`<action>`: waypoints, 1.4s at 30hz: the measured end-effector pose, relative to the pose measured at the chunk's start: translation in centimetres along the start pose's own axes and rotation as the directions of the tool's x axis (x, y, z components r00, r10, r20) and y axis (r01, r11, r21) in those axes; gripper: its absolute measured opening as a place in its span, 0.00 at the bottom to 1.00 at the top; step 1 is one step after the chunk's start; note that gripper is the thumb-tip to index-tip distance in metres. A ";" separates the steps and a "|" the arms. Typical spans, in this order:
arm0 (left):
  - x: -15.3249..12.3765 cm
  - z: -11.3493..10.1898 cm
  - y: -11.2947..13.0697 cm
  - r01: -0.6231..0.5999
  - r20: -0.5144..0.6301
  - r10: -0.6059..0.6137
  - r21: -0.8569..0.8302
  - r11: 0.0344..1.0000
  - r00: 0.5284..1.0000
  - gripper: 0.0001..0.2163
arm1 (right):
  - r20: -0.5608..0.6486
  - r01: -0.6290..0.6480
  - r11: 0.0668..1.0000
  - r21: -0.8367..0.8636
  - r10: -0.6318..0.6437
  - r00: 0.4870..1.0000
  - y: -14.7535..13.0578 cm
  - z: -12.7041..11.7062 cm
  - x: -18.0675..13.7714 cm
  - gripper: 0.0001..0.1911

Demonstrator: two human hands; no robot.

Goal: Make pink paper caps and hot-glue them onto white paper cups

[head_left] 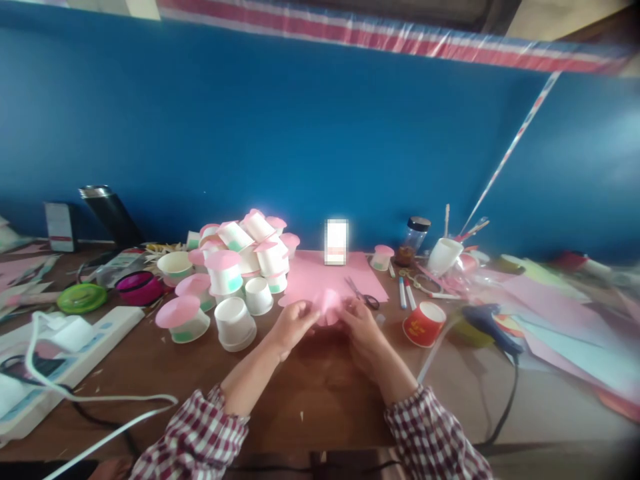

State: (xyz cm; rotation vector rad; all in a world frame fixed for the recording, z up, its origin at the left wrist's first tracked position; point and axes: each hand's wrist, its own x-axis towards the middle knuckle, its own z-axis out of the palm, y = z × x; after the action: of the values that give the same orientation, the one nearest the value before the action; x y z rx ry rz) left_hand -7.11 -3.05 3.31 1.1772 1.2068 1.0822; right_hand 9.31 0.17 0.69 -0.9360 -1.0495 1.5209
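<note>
My left hand (293, 322) and my right hand (363, 325) meet over the wooden table (310, 393), both pinching a small crumpled pink paper piece (330, 308) between them. The fingers of each hand are curled onto the paper's edges. Just behind lies a flat pink paper sheet (320, 275) with scissors (363, 293) resting on it. A heap of white paper cups with pink paper lids (240, 257) stands to the left of my left hand. My sleeves are red and white check.
A red paper cup (424, 324) lies on its side right of my hands, with a blue glue gun (487, 321) and its cable beyond. Markers (405, 291), a jar (413, 241), coloured paper sheets (565, 313) at right; a white power strip (75, 347) and cable at left.
</note>
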 end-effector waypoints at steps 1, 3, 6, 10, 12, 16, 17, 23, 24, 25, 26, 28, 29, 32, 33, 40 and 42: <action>0.4 0.3 0.2 0.007 0.023 -0.006 -0.024 1.000 1.000 0.15 | -0.009 -0.017 0.999 0.039 0.017 1.000 -0.2 -0.1 0.0 0.19; 1.1 0.7 0.3 0.023 0.054 -0.019 -0.068 0.997 0.998 0.15 | -0.034 -0.047 0.997 0.053 0.049 0.998 -0.5 -0.2 0.0 0.19; 1.8 0.9 -0.2 0.040 -0.005 -0.041 -0.107 0.993 0.999 0.14 | -0.070 -0.084 0.995 -0.060 0.080 0.994 -0.9 -0.3 -0.1 0.17; 2.0 0.9 -1.4 0.026 -0.104 -0.032 -0.059 0.998 0.994 0.14 | -0.058 -0.076 0.980 -0.184 0.067 0.996 -1.0 -0.4 -0.2 0.16; 2.0 0.8 -1.9 -0.022 -0.123 0.020 -0.014 1.000 0.992 0.14 | -0.039 -0.095 0.980 -0.175 0.090 0.995 -0.9 -0.5 -0.2 0.16; 2.0 0.9 -2.4 -0.131 -0.176 0.148 0.105 0.986 0.973 0.11 | 0.015 -0.180 0.982 -0.048 0.181 0.983 -0.7 -0.6 -0.1 0.17; 2.0 0.9 -2.5 -0.135 -0.178 0.153 0.109 0.985 0.972 0.10 | 0.018 -0.193 0.981 -0.013 0.194 0.981 -0.6 -0.6 -0.1 0.18; 1.7 1.7 -2.5 -0.042 -0.166 0.034 -0.044 0.998 0.986 0.12 | -0.003 -0.210 0.971 0.113 0.212 0.977 -0.1 -0.2 0.0 0.18; 1.7 1.7 -2.5 -0.058 -0.183 0.051 -0.031 0.998 0.982 0.12 | 0.000 -0.218 0.968 0.121 0.220 0.976 -0.2 -0.2 0.0 0.18; 1.7 1.7 -2.5 -0.084 -0.204 0.083 0.005 0.996 0.975 0.11 | 0.004 -0.229 0.965 0.124 0.230 0.973 -0.3 -0.2 -0.1 0.18; 1.7 1.7 -2.5 -0.115 -0.224 0.125 0.053 0.992 0.966 0.10 | 0.008 -0.241 0.963 0.124 0.242 0.970 -0.4 -0.2 -0.1 0.18; 1.8 1.5 -2.7 -0.163 -0.231 0.191 0.137 0.977 0.954 0.08 | 0.017 -0.264 0.957 0.119 0.264 0.964 -0.6 -0.3 -0.2 0.16; 1.9 1.4 -2.8 -0.170 -0.222 0.202 0.157 0.973 0.954 0.08 | 0.023 -0.275 0.955 0.114 0.275 0.961 -0.8 -0.4 -0.3 0.16; 2.0 1.1 -3.0 -0.144 -0.202 0.176 0.165 0.976 0.963 0.09 | 0.038 -0.313 0.945 0.098 0.311 0.950 -1.0 -0.5 -0.4 0.14; 2.0 1.0 -3.0 -0.135 -0.205 0.168 0.162 0.977 0.964 0.08 | 0.043 -0.324 0.941 0.097 0.321 0.946 -1.0 -0.6 -0.4 0.14; 1.7 1.4 -2.5 -0.056 -0.180 0.051 -0.026 0.998 0.982 0.10 | 0.080 -0.283 0.953 0.111 0.275 0.958 -0.9 -0.4 -0.4 0.15; 1.5 1.7 -2.3 -0.003 -0.125 -0.012 -0.117 0.993 0.992 0.11 | 0.080 -0.267 0.958 0.105 0.259 0.962 -0.7 -0.4 -0.3 0.16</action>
State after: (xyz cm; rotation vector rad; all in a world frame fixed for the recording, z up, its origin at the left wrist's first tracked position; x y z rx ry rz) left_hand -5.38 -1.88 0.89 1.0288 1.2240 1.2222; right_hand 9.90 0.02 1.23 -0.9795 -0.8979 1.8233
